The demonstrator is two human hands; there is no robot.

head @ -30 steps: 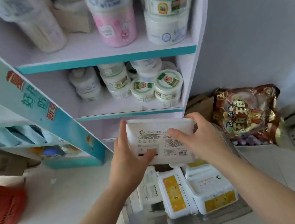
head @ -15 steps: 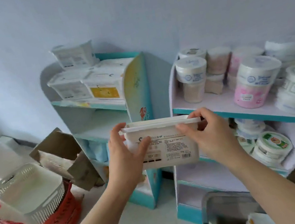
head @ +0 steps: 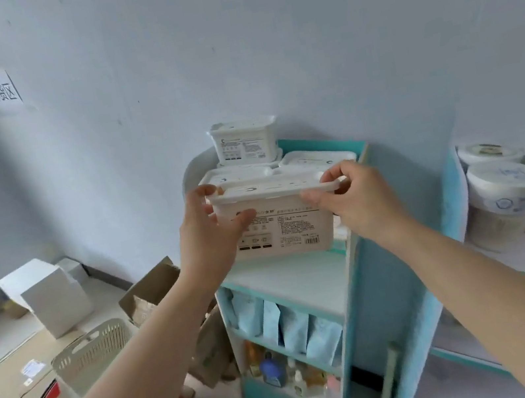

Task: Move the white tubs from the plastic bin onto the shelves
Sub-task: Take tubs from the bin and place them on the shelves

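Both hands, left (head: 206, 234) and right (head: 356, 198), clamp the rigid lidded white tub (head: 284, 221) at its ends under the rim (probably light, smooth-sided).

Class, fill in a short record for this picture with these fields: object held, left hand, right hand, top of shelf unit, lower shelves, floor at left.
object held: white tub, upright, lid on
left hand: grips the tub's left end
right hand: grips the tub's right end at the lid rim
top of shelf unit: stacked tubs already there
lower shelves: pale blue pouches, small bottles below
floor at left: beige basket, cardboard pieces
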